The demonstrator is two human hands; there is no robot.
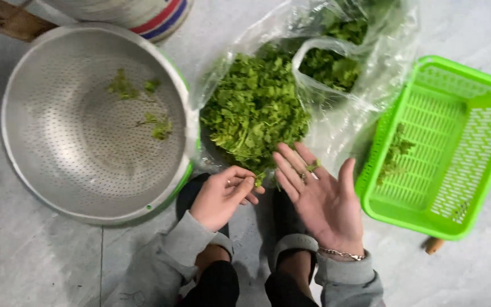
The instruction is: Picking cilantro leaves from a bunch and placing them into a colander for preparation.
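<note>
My left hand (223, 193) pinches a thin green herb stem between thumb and fingers, just below a heap of leafy green herbs (254, 108) lying on a clear plastic bag (342, 122). My right hand (322, 196) is held palm up with fingers spread, and a small bit of leaf (313, 166) sticks to one finger. Its wrist wears a chain bracelet. A large perforated metal colander (86, 165) at the left holds a few herb sprigs (157, 128). At the right, a green plastic basket (473, 170) contains a small sprig (396, 150).
I sit on a grey tiled floor with my feet in dark sandals (291, 244) between my arms. A white sack with red and blue stripes (143, 17) stands behind the colander. A wooden piece (4, 20) shows at the top left. A small brown object (434, 245) lies by the basket.
</note>
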